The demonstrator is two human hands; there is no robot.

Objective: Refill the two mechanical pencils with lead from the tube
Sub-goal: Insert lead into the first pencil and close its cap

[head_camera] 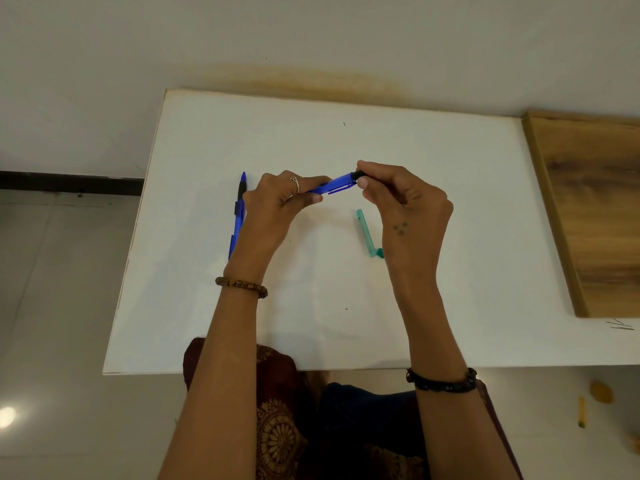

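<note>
Above the white table (pixel 415 168), one blue pencil (pixel 337 184) gripped by both hands, left (pixel 277 199) and right (pixel 408 202); second pencil (pixel 238 216), one lead tube (pixel 366 233) lying.

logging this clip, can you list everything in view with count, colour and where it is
held mechanical pencil: 1, blue with black end cap, above the table, between both hands
second mechanical pencil: 1, blue with black grip, lying on the table beside the left hand, partly hidden by it
lead tube: 1, clear teal, lying on the table next to the right hand
table: 1, white, centre
wooden board: 1, brown, right edge of the table
small objects on the floor: a few, yellowish, lower right, too small to identify
left hand: 1, ring and brown bead bracelet, grips the pencil barrel
right hand: 1, black bead bracelet, pinches the black end cap
</note>
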